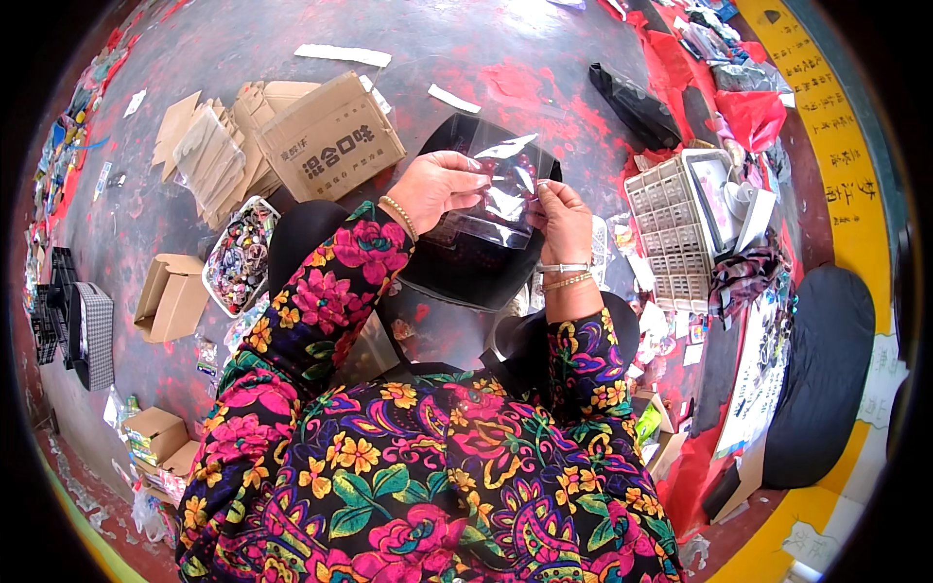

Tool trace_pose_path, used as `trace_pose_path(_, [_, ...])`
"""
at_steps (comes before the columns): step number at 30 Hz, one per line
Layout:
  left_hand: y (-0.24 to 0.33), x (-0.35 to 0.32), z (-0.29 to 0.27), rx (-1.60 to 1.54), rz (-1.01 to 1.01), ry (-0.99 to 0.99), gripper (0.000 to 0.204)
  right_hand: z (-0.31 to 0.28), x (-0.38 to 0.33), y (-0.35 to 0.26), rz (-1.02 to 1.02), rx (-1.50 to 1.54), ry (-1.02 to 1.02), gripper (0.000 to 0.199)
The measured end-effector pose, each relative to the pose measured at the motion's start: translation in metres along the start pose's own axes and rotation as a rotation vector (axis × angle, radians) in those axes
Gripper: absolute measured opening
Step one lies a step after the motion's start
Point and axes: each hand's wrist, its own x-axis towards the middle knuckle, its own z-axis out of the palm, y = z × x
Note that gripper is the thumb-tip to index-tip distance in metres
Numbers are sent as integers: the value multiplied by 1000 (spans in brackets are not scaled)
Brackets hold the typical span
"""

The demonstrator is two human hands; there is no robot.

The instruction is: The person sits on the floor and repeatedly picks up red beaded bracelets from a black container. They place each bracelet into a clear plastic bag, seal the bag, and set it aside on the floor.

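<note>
Between my two hands a clear plastic bag is stretched, shining with bright reflections. My left hand pinches its left side between thumb and fingers. At the right side, my right hand grips the bag's edge with thumb and forefinger. I cannot make out anything inside the bag. Below it stands a black rounded-square tub, partly hidden by the bag and my hands; what lies in it is too dark to tell.
Flattened cardboard boxes lie ahead on the left. A white tub of small colourful pieces stands near an open carton. At right are a white plastic crate, a black bag and red plastic sheeting.
</note>
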Motion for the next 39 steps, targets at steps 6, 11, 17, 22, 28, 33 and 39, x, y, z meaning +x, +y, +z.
trace_pose_path(6, [1,-2,-1,22,-79,10,10,-7,6,9,-16,-72,-84,6])
trace_pose_path(11, [-4,2,-8,96,-154,55,27,-9,11,22,46,21,-73,7])
trace_pose_path(17, [4,-6,-5,165,-71,39,26,-10,9,11,72,10,-121,8])
trace_pose_path(22, [3,-4,-7,188,-103,46,27,-12,8,7,101,-55,-131,8])
trace_pose_path(28, [6,-6,-9,263,-117,45,26,-10,1,-7,127,-203,-173,8])
trace_pose_path(33, [10,-6,-9,247,-103,27,25,-10,1,-13,138,-208,-186,9])
trace_pose_path(39, [9,-6,-9,276,-114,22,26,-12,0,-16,142,-309,-185,9])
